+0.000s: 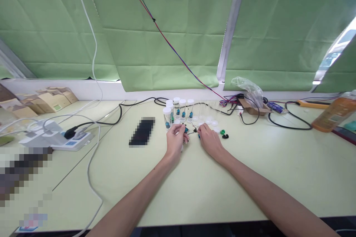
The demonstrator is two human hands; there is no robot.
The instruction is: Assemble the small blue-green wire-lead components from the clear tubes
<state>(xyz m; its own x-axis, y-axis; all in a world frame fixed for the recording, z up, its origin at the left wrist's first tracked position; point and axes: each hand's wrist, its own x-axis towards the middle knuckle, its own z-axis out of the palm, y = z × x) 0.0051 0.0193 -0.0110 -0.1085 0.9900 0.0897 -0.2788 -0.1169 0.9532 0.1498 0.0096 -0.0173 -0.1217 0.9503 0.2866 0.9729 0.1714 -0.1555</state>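
My left hand [175,139] is closed, its fingertips curled round a small teal-and-black part [186,130] with a thin stem. Opposite it, my right hand [210,140] pinches a small dark piece [195,130] close to that stem; whether the two touch, I cannot tell. Just beyond my left hand stand several clear tubes with white caps [182,102], holding blue pieces [183,114] on thin stems. Clear tubes without caps [204,110] stand behind my right hand, with loose white caps [214,123] near them. Beside that hand lie a green piece [222,132] and black pieces [225,136].
A phone-like dark, blurred-out object [142,132] lies left of my hands. Further left are a white power strip [73,142] and trailing cables. To the right sit a small cardboard box [254,109], a plastic bag [250,89], black cables and an orange bottle [333,113].
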